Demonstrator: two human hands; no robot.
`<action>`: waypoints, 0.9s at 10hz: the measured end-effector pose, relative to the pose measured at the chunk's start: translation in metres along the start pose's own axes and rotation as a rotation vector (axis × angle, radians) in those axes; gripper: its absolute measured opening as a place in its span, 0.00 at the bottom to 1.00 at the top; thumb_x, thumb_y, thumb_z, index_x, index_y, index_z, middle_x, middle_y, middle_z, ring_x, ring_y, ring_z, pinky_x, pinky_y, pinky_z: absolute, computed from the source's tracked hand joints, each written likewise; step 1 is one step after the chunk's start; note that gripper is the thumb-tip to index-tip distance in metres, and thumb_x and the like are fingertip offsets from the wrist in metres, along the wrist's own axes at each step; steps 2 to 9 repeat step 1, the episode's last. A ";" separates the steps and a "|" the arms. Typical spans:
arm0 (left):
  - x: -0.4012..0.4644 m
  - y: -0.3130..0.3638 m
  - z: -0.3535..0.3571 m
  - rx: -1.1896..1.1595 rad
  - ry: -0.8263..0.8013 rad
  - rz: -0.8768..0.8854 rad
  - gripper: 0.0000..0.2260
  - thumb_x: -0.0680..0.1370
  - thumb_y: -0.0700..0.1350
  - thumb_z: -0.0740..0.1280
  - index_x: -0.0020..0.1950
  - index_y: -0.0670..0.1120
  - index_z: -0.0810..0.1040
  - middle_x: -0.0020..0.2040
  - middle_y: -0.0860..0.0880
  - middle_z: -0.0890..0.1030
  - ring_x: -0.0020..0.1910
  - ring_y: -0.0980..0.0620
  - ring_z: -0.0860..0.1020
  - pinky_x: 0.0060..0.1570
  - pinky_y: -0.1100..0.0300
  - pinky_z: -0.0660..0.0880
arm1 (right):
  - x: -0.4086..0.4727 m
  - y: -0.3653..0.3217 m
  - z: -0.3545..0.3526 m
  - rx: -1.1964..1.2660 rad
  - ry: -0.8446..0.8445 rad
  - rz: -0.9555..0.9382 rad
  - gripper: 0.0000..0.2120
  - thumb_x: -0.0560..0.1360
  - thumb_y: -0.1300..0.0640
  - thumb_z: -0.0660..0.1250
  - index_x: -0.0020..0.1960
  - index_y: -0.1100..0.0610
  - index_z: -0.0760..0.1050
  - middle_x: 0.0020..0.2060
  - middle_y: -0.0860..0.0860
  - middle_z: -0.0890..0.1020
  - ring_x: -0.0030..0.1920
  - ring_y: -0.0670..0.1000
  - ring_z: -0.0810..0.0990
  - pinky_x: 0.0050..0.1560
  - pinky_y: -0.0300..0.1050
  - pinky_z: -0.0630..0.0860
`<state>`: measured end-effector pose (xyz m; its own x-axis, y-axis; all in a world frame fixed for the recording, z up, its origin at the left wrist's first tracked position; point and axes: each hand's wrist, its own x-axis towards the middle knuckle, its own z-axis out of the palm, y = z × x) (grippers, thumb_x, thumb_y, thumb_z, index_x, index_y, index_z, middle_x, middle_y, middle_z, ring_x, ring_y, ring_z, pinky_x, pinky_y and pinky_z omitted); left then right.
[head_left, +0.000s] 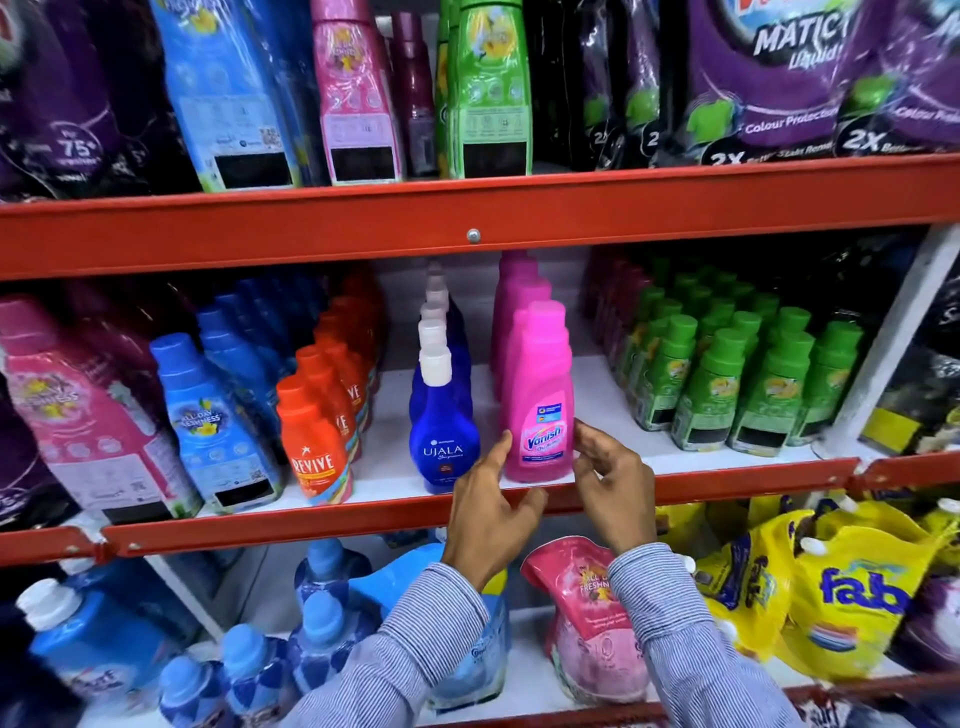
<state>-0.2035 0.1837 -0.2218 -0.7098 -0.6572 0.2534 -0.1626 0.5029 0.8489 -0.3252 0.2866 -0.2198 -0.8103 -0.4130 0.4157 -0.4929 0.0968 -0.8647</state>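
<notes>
A pink Vanish bottle (537, 395) stands upright at the front of the middle shelf (675, 480), with more pink bottles in a row behind it. My left hand (491, 512) is at its lower left, fingers straight, fingertips touching the bottle's side. My right hand (613, 486) is at its lower right, fingers loosely bent, fingertips at the bottle's edge. Neither hand wraps around the bottle. Both arms wear striped sleeves.
Left of the pink bottle stand a row of blue Ujala bottles (443, 431), orange Revive bottles (317, 441) and blue softener bottles (218, 415). Green bottles (727, 374) fill the right. The lower shelf holds a pink pouch (587, 618) and yellow pouches (841, 587).
</notes>
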 end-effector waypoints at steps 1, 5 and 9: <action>0.000 0.000 0.001 -0.019 0.003 0.013 0.40 0.67 0.59 0.66 0.80 0.51 0.67 0.71 0.50 0.80 0.69 0.52 0.78 0.70 0.48 0.76 | 0.001 0.002 0.000 0.019 -0.004 0.019 0.22 0.73 0.68 0.65 0.65 0.55 0.78 0.54 0.46 0.84 0.47 0.25 0.78 0.54 0.23 0.73; 0.000 0.000 0.001 -0.019 0.003 0.013 0.40 0.67 0.59 0.66 0.80 0.51 0.67 0.71 0.50 0.80 0.69 0.52 0.78 0.70 0.48 0.76 | 0.001 0.002 0.000 0.019 -0.004 0.019 0.22 0.73 0.68 0.65 0.65 0.55 0.78 0.54 0.46 0.84 0.47 0.25 0.78 0.54 0.23 0.73; 0.000 0.000 0.001 -0.019 0.003 0.013 0.40 0.67 0.59 0.66 0.80 0.51 0.67 0.71 0.50 0.80 0.69 0.52 0.78 0.70 0.48 0.76 | 0.001 0.002 0.000 0.019 -0.004 0.019 0.22 0.73 0.68 0.65 0.65 0.55 0.78 0.54 0.46 0.84 0.47 0.25 0.78 0.54 0.23 0.73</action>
